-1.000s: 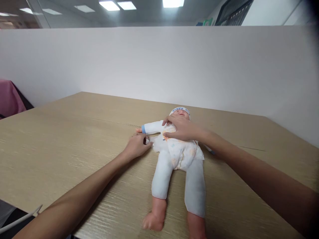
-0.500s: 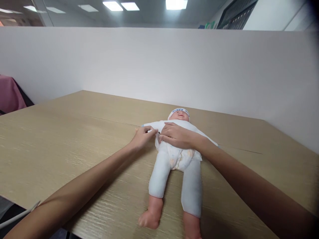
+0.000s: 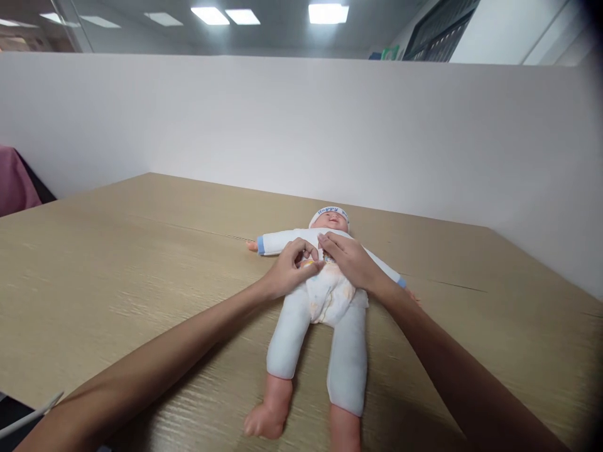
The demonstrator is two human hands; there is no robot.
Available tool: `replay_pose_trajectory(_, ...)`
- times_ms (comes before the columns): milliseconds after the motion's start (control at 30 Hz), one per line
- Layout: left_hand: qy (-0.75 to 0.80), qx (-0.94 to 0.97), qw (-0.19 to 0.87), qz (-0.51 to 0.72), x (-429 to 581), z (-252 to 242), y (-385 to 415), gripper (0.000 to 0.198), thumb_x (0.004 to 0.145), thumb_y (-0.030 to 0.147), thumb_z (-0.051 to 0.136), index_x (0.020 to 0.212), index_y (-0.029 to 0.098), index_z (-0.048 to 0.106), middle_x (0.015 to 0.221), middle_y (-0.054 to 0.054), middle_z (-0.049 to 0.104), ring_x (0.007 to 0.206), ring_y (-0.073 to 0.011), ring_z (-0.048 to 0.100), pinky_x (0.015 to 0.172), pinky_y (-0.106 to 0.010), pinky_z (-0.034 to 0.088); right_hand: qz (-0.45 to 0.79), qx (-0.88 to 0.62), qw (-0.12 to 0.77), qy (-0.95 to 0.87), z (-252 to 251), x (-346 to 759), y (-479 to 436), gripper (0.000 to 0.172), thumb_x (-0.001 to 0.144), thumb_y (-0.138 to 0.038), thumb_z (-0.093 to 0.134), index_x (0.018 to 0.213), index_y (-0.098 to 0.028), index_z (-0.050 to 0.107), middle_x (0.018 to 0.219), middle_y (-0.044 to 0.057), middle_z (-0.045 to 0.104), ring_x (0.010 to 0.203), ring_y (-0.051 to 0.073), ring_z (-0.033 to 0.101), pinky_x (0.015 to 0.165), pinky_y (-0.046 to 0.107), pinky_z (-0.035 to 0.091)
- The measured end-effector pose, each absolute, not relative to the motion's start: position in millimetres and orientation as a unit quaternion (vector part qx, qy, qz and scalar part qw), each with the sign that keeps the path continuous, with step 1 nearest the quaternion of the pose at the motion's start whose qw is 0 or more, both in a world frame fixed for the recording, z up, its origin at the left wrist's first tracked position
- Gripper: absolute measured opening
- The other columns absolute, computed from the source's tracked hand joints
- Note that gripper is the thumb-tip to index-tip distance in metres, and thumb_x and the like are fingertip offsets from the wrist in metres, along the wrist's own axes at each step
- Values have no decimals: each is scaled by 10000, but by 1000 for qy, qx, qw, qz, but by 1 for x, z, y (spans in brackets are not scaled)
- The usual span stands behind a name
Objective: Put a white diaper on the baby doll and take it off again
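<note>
A baby doll (image 3: pixel 346 364) lies on its back on the table, feet toward me, in a white suit with blue cuffs and a lettered headband. Around its hips is a white diaper (image 3: pixel 327 295) with pale prints. My left hand (image 3: pixel 293 269) pinches the diaper's waist edge between thumb and curled fingers, at the doll's belly. Close beside it, my right hand (image 3: pixel 352 258) bends over the other part of the front waistband, fingertips on it and thumb mostly hidden. Between the two hands a bit of printed waistband shows.
The wooden table (image 3: pixel 141 263) has a thin seam running across it. A white partition (image 3: pixel 245 119) stands behind its far edge. Pink cloth (image 3: pixel 17 182) shows at the far left, and a white cable (image 3: pixel 31 419) lies by my left forearm.
My left hand has moved from the doll's side inward over the belly, bringing the diaper's edge with it. My right hand has lifted from lying flat and now curls at the waistband.
</note>
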State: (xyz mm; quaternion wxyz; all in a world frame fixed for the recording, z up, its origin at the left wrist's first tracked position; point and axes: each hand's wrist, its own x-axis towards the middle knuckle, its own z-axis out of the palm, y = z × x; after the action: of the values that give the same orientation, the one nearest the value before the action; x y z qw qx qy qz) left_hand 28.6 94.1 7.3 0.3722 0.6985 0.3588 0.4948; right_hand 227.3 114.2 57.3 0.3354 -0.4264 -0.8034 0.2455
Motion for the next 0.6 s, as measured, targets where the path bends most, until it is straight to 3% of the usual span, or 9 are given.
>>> replay_pose_trajectory(100,344,730,340,483,20,-2,93,335,944,501,787,1097,245,634,1020,-25,600,932,-210,513,872,-349,463,252,-432,320,-804,57,226,116,527,1083,-671,607,785,-237,622,794,-13,619,772,198,524,741,365,371)
replay_pose_trajectory(200,308,723,378,489,13,-10,99,455,957,521,795,1258,249,589,1071,-35,606,948,-207,546,888,-339,487,256,-453,298,-801,57,228,118,395,1019,-575,691,823,-232,677,771,-25,591,741,188,495,705,358,349)
replay_pose_trajectory(333,319,659,423,533,12,-24,112,470,1044,488,686,1412,249,518,1286,-80,642,964,-186,567,915,-329,511,282,-439,292,-801,56,231,119,338,1005,-476,644,768,-237,612,767,-31,553,727,178,469,694,358,342)
replay_pose_trajectory(433,399,631,397,533,13,-33,119,403,1059,493,647,1358,233,573,1312,-86,631,1027,-195,567,957,-336,510,287,-430,297,-803,57,231,117,360,993,-479,646,741,-244,541,763,-32,525,739,180,460,703,362,342)
replay_pose_trajectory(500,418,632,398,518,12,-35,122,392,1044,546,663,1265,226,621,1223,-70,640,1046,-205,573,924,-326,502,287,-429,296,-804,57,230,116,346,987,-470,651,749,-245,540,772,-30,534,753,183,470,711,363,351)
replay_pose_trajectory(600,399,632,428,507,10,-32,124,431,1009,640,701,1074,220,629,1017,-24,629,922,-189,564,819,-308,469,275,-430,297,-807,57,230,115,307,963,-447,668,763,-246,549,791,-25,572,767,185,493,719,362,369)
